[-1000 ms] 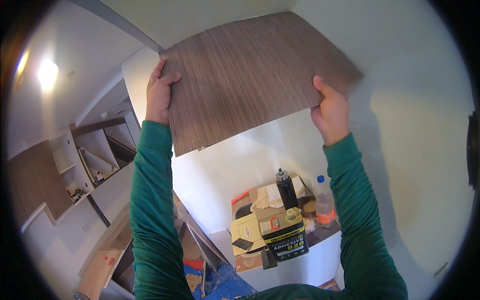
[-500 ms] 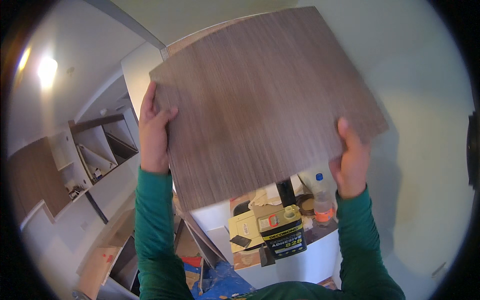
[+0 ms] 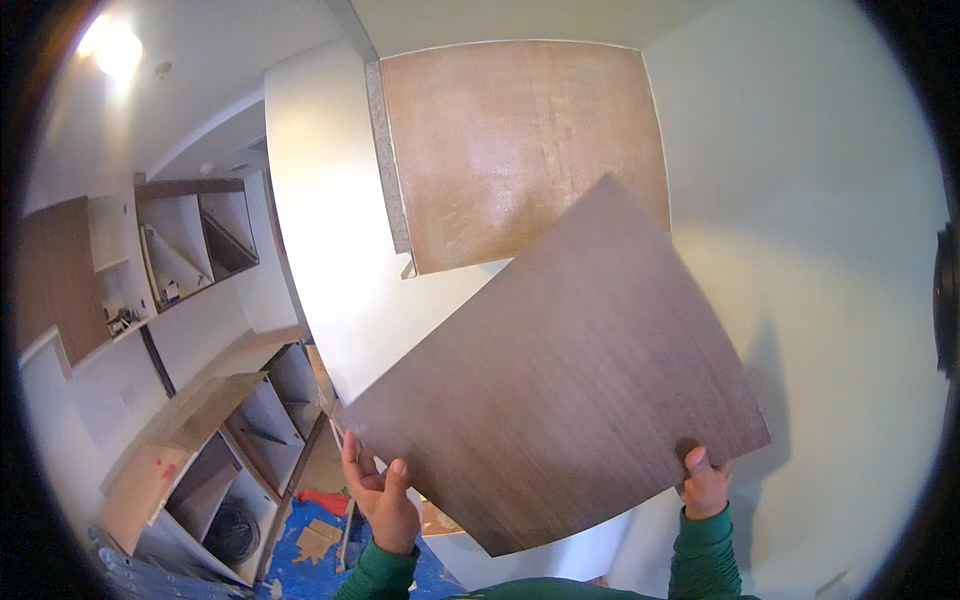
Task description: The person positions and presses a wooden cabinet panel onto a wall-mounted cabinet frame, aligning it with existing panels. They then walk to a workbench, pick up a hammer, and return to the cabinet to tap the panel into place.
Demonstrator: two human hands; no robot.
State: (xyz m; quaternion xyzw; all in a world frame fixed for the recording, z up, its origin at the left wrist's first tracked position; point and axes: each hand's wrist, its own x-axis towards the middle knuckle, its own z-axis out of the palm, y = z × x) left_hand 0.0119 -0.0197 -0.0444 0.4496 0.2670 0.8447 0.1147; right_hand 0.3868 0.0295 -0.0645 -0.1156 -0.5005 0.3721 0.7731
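Note:
A thin brown wood-grain laminate sheet [image 3: 560, 370] is tilted in front of me, one corner pointing up and its lower edge bowed. My left hand [image 3: 385, 505] is at its lower left edge, fingers reaching behind and thumb raised by the edge. With the thumb on its face, my right hand [image 3: 706, 487] grips the lower right edge; the other fingers are mostly hidden. Behind and above the sheet, a bare light-brown wood panel [image 3: 520, 140] with a patchy sheen sits high against the wall. The sheet's top corner overlaps the panel's lower part in view.
A white cabinet side [image 3: 325, 220] stands left of the panel, and a pale wall [image 3: 810, 250] rises at right. Low open cabinets [image 3: 245, 440], one holding a black coil [image 3: 232, 530], line the left. Cardboard scraps [image 3: 317, 540] lie on blue floor sheeting [image 3: 290, 560].
Both hands have come down with the laminate sheet, which has turned so a corner points up. The bare panel behind it is now exposed. The adhesive can and bottle are now hidden.

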